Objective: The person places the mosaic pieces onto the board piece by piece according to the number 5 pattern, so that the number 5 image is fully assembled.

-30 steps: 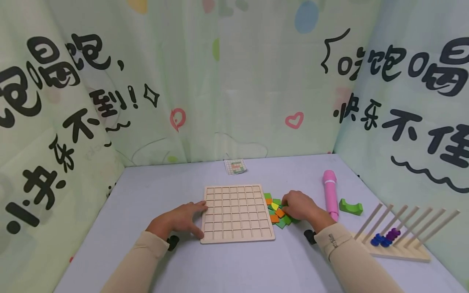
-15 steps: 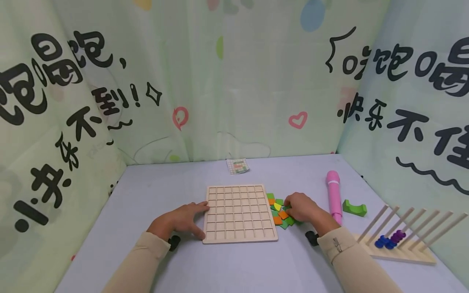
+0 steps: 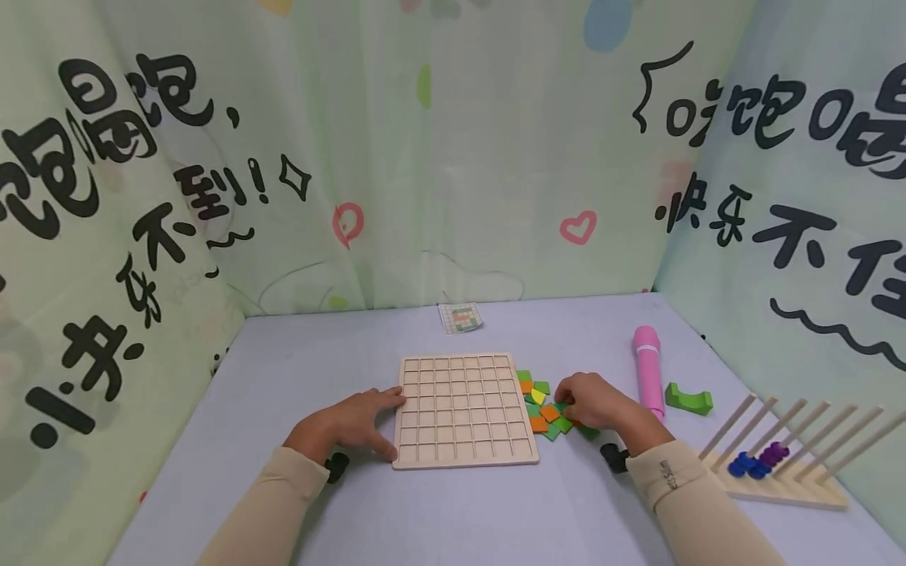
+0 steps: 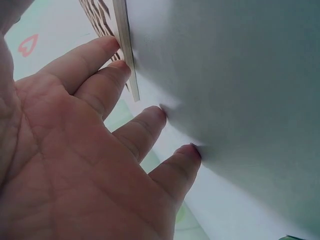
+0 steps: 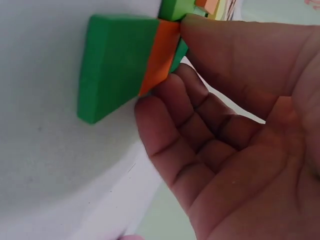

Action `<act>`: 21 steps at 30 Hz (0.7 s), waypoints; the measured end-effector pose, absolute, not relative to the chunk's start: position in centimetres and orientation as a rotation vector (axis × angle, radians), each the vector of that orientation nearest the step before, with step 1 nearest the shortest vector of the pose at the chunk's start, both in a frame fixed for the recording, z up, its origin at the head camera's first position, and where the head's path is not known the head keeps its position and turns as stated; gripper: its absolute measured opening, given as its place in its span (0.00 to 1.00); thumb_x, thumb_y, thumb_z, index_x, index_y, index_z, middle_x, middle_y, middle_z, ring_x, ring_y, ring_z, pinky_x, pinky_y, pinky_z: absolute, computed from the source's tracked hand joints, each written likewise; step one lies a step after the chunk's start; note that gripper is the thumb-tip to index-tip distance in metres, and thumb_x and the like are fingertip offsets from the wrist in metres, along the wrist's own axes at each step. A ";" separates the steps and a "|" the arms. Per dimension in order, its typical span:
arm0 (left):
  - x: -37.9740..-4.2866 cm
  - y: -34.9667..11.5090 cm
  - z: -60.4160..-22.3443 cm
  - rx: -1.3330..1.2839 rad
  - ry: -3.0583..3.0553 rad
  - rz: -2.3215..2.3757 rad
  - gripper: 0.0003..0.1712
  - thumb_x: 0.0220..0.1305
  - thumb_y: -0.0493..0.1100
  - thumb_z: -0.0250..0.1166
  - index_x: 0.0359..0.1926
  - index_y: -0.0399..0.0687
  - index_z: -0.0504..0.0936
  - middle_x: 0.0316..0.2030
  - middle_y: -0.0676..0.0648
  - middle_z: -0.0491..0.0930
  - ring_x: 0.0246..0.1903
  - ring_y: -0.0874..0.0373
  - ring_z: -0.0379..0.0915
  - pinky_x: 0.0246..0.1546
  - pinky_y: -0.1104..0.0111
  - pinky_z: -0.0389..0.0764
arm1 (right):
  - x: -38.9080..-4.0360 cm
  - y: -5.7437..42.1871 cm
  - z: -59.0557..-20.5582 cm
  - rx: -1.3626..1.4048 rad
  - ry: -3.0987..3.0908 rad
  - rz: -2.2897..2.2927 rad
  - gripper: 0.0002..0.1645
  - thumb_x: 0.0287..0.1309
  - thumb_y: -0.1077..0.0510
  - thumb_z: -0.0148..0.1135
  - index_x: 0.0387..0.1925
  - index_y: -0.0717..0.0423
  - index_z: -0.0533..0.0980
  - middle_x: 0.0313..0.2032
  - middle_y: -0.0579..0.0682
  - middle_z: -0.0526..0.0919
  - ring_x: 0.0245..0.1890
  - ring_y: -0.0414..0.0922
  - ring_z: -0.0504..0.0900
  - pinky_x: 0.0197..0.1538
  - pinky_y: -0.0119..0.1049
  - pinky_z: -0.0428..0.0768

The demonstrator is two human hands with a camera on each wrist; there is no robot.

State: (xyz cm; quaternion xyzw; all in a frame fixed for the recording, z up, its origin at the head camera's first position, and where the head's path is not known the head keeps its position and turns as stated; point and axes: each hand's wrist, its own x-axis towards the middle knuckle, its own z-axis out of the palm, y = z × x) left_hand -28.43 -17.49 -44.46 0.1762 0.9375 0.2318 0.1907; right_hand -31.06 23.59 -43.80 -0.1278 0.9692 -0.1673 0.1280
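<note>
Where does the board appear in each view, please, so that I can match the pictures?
Head: just below the centre of the board's picture, the board lies flat.
Left wrist: upper left, cut off by the top edge, seen nearly edge-on.
Right wrist: not clearly in it; a lined sliver at the top, right of the tiles, may be it.
Landmark shared by head and left wrist: the left hand, fingertips at the board's edge.

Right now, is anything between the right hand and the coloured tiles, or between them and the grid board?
Nothing visible is. The right hand is at the coloured tiles, which lie beside the right edge of the grid board; the left hand is at its left edge.
</note>
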 end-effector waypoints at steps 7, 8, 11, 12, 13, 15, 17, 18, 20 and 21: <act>-28.4 -17.8 -44.4 0.502 2.638 0.655 0.56 0.49 0.49 0.84 0.77 0.50 0.68 0.81 0.51 0.58 0.80 0.40 0.50 0.76 0.44 0.60 | -31.4 23.4 -43.4 -0.365 2.799 -0.467 0.10 0.64 0.66 0.67 0.47 0.62 0.83 0.38 0.52 0.82 0.40 0.48 0.76 0.48 0.44 0.83; -28.4 -17.8 -44.3 0.502 2.636 0.661 0.56 0.48 0.49 0.84 0.77 0.49 0.68 0.81 0.51 0.58 0.80 0.39 0.50 0.76 0.44 0.60 | -31.4 23.4 -43.4 -0.363 2.794 -0.468 0.10 0.64 0.66 0.67 0.47 0.62 0.83 0.38 0.52 0.81 0.40 0.48 0.76 0.47 0.43 0.83; -28.4 -17.7 -44.3 0.497 2.633 0.667 0.56 0.48 0.49 0.84 0.77 0.49 0.68 0.81 0.51 0.58 0.80 0.39 0.50 0.76 0.43 0.60 | -31.5 23.5 -43.3 -0.360 2.791 -0.478 0.09 0.63 0.66 0.66 0.45 0.62 0.82 0.36 0.51 0.80 0.39 0.48 0.76 0.45 0.42 0.81; -28.4 -17.6 -44.3 0.494 2.634 0.665 0.56 0.48 0.49 0.84 0.77 0.50 0.68 0.81 0.51 0.58 0.80 0.39 0.49 0.76 0.43 0.60 | -31.5 23.6 -43.4 -0.362 2.792 -0.483 0.08 0.63 0.66 0.66 0.45 0.62 0.81 0.35 0.51 0.79 0.38 0.48 0.76 0.44 0.41 0.81; -28.4 -17.6 -44.3 0.488 2.633 0.665 0.56 0.48 0.49 0.84 0.77 0.50 0.68 0.81 0.51 0.58 0.80 0.39 0.49 0.76 0.43 0.60 | -31.5 23.6 -43.4 -0.362 2.793 -0.488 0.08 0.63 0.66 0.66 0.44 0.62 0.81 0.34 0.51 0.79 0.38 0.48 0.75 0.44 0.41 0.81; -28.4 -17.5 -44.3 0.484 2.636 0.661 0.55 0.48 0.49 0.85 0.77 0.51 0.69 0.81 0.52 0.58 0.80 0.39 0.49 0.76 0.43 0.60 | -31.4 23.7 -43.4 -0.350 2.796 -0.498 0.07 0.63 0.66 0.66 0.43 0.61 0.79 0.33 0.51 0.77 0.37 0.47 0.75 0.42 0.40 0.80; -28.4 -17.5 -44.4 0.478 2.636 0.661 0.55 0.48 0.49 0.85 0.77 0.51 0.69 0.81 0.52 0.58 0.80 0.40 0.48 0.76 0.44 0.59 | -31.2 23.7 -43.4 -0.340 2.792 -0.512 0.07 0.64 0.66 0.67 0.42 0.59 0.78 0.32 0.51 0.76 0.37 0.47 0.75 0.41 0.39 0.79; -28.4 -17.4 -44.4 0.476 2.636 0.663 0.55 0.48 0.49 0.85 0.77 0.51 0.69 0.81 0.53 0.58 0.80 0.40 0.48 0.76 0.44 0.59 | -31.0 23.7 -43.3 -0.338 2.790 -0.520 0.06 0.64 0.66 0.67 0.42 0.58 0.77 0.32 0.51 0.76 0.37 0.47 0.75 0.40 0.39 0.78; -28.5 -17.3 -44.4 0.470 2.636 0.664 0.55 0.48 0.49 0.85 0.76 0.52 0.69 0.81 0.53 0.58 0.80 0.40 0.48 0.76 0.44 0.60 | -30.8 23.7 -43.2 -0.338 2.793 -0.526 0.06 0.64 0.65 0.67 0.41 0.56 0.77 0.32 0.50 0.75 0.38 0.47 0.75 0.40 0.39 0.78; -28.5 -17.3 -44.5 0.466 2.636 0.663 0.55 0.47 0.49 0.85 0.76 0.52 0.69 0.81 0.53 0.58 0.80 0.40 0.48 0.76 0.44 0.60 | -30.7 23.7 -43.1 -0.347 2.795 -0.530 0.06 0.64 0.65 0.67 0.40 0.56 0.77 0.32 0.50 0.76 0.38 0.47 0.75 0.40 0.39 0.78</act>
